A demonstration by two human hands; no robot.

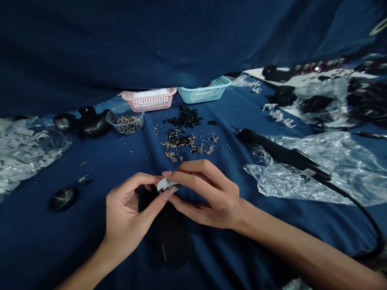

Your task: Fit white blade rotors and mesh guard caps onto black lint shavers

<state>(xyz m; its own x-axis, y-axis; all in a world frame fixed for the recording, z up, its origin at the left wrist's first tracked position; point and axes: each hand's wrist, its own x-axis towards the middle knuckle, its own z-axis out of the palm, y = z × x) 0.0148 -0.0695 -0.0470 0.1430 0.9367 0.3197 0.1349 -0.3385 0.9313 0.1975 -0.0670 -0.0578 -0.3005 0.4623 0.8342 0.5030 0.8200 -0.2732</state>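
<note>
A small white plastic part (164, 184) is pinched between both hands in the middle of the view. My left hand (128, 211) grips it from the left with thumb and fingers. From the right, my right hand (209, 196) holds the same part between thumb and fingertips, which cover some of it. Beneath the hands a black elongated object (175, 241) lies on the blue cloth (100, 167).
Screws (180, 142) and black pieces (186, 117) lie ahead. Behind stand a clear bowl (127, 122), a pink basket (152, 101) and a teal basket (205, 93). Right is a corded screwdriver (285, 155) on plastic wrap (331, 172); left, a bag of white parts (21, 149) and a black disc (63, 199).
</note>
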